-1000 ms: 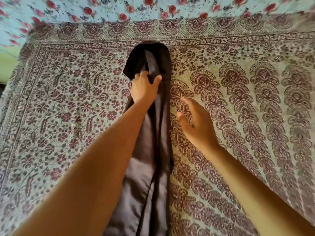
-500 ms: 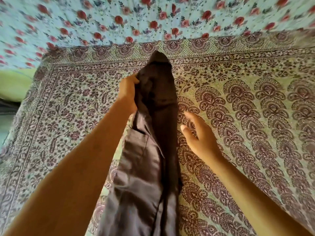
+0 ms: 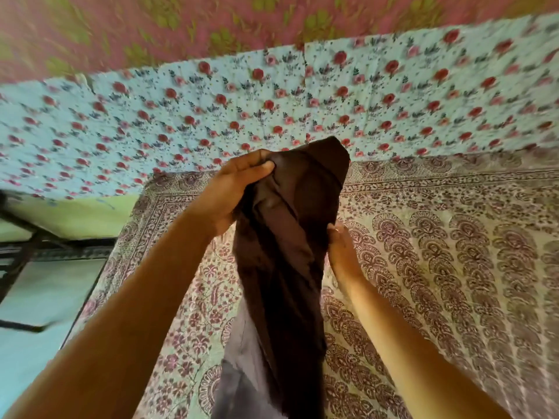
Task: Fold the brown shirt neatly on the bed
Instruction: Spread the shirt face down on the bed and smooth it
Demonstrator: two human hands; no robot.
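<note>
The brown shirt (image 3: 284,255) is gathered into a long narrow strip and lifted off the bed (image 3: 438,282), hanging down toward me. My left hand (image 3: 233,192) grips its upper end, thumb and fingers curled round the cloth. My right hand (image 3: 341,249) holds the shirt's right edge lower down; its fingertips are hidden behind the fabric. The shirt's lower end runs out of view at the bottom.
The bed has a maroon-and-cream patterned cover. Behind it lies a pale blue sheet with red roses (image 3: 272,110), and a pink flowered cloth (image 3: 211,22) beyond. The bed's left edge (image 3: 99,282) drops to a pale floor with a dark frame (image 3: 24,237).
The shirt was lying flat on the bed; my left hand has lifted its upper end. My right hand has moved from hovering beside it to holding its right edge. The view has tilted up.
</note>
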